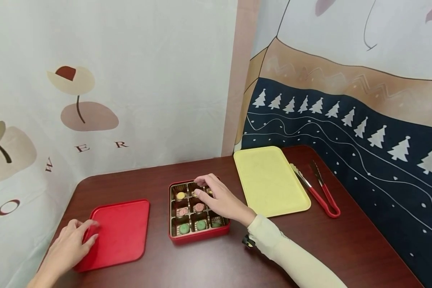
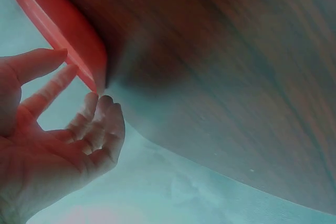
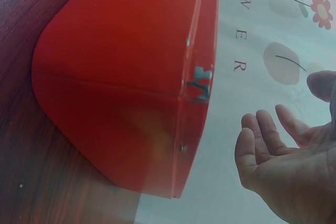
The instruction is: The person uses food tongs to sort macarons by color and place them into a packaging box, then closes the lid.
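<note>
Head view: red box (image 1: 199, 236), nine compartments, coloured sweets; right hand (image 1: 219, 199) relaxed above; left hand (image 1: 70, 245) relaxed touching red lid (image 1: 120, 232).

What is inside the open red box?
The red box holds a grid of compartments with round sweets: yellow, pink and green. The right hand covers the compartments on the far right.

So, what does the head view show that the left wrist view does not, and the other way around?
Only the head view shows the red box with sweets in its compartments, the right hand over it, the yellow tray and the tongs. Only the left wrist view shows the left hand's palm side, fingers loosely curled by the lid's corner, holding nothing. Both show the left hand, the red lid and the dark wooden table.
</note>
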`<state>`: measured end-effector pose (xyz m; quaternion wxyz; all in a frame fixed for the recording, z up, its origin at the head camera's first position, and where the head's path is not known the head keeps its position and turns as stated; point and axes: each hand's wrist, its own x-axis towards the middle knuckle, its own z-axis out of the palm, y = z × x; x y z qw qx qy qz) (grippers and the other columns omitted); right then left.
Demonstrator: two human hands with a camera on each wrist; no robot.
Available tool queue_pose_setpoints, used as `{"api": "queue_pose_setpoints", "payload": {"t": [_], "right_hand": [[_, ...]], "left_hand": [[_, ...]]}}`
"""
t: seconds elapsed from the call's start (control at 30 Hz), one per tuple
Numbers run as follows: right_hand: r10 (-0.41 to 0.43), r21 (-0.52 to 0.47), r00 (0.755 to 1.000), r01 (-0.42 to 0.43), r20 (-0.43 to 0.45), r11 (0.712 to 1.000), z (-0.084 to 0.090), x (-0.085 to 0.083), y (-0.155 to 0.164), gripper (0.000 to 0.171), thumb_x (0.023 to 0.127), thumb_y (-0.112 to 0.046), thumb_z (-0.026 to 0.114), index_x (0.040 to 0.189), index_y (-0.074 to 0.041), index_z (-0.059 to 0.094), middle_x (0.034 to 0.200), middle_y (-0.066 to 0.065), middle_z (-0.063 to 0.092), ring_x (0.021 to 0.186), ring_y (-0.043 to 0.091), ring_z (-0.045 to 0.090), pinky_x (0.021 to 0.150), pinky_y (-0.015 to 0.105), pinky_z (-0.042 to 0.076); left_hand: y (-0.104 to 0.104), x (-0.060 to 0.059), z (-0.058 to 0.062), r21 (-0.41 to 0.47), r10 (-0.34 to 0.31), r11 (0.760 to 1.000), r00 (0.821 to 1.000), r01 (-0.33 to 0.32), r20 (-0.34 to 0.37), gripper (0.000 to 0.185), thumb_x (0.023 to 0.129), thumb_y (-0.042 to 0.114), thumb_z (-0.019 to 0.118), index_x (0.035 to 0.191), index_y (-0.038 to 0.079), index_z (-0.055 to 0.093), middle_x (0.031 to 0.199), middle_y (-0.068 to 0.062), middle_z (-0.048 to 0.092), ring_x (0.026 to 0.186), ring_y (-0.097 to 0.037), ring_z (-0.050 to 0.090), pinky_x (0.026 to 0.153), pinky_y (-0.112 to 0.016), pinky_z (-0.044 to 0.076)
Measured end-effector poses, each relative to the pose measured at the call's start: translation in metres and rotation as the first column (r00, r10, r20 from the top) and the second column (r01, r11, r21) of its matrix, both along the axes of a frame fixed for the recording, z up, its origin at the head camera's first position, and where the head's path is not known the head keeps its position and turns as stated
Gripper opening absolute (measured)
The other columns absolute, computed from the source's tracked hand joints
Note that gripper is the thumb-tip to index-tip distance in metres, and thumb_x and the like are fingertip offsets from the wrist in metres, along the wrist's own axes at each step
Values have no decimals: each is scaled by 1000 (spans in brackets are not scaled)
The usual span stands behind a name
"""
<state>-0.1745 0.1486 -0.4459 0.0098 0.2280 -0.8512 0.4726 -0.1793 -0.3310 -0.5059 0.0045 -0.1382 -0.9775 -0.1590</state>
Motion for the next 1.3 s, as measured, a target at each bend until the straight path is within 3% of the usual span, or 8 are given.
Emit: {"api": "queue_pose_setpoints", "payload": {"t": [0.23,0.47,0.53,0.63,0.77,0.97,1.13,1.3], "right_hand": [[13,10,1000,-13,23,1000,-2,1,-6,46,115,-40,54,149,-8,57,141,11,60,129,21,58,111,51,48],[65,-61,991,-58,115,996,-4,2,-13,42,116,-34,56,148,-7,57,135,5,60,88,23,80,91,29,60],[70,-50,991,-64,116,997,-5,2,-15,41,115,-34,56,147,-8,58,138,7,60,91,21,79,88,28,60],[68,7,993,-69,93,998,-6,3,-17,40,115,-36,56,146,-11,60,143,6,60,111,14,71,101,36,56],[83,72,995,-87,53,994,-9,3,-19,39,115,-35,56,144,-10,62,140,1,62,130,17,59,112,44,49],[130,118,991,-133,35,984,-14,4,-21,36,115,-31,56,143,-9,62,135,0,61,123,17,59,103,40,53],[141,132,990,-141,12,981,-15,4,-23,34,115,-29,57,142,-9,63,133,1,63,119,16,59,100,38,54],[142,139,990,-140,-3,980,-13,4,-25,33,115,-27,58,141,-9,64,132,4,64,121,17,59,100,33,51]], "left_hand": [[-9,2,-4,-2,2,1000,1000,-2,-3,25,88,4,81,109,2,68,90,-14,55,79,-31,54,59,-43,48],[-16,-2,-2,25,1,1000,997,-3,79,17,91,-4,69,106,2,65,80,1,55,74,-20,52,61,-39,44],[-16,-3,0,24,11,1000,995,-13,98,17,91,-4,67,106,2,65,80,1,55,74,-21,52,62,-40,43],[-15,-4,1,27,6,1000,994,-9,105,16,89,-5,67,103,2,64,79,2,54,72,-21,52,63,-39,44],[-13,-3,2,66,-1,998,994,-6,105,15,89,-5,69,101,4,65,76,4,54,68,-13,51,61,-33,43],[-10,-1,7,138,15,990,989,-36,149,13,94,-3,71,103,5,69,79,4,60,67,-7,52,60,-28,44],[-5,4,12,254,50,962,977,-104,209,9,99,-6,69,106,-1,71,85,-2,67,65,-7,60,56,-27,53],[-1,8,15,333,50,937,982,-109,181,7,100,-8,68,107,-7,70,87,-5,69,65,-6,62,54,-28,55]]}}
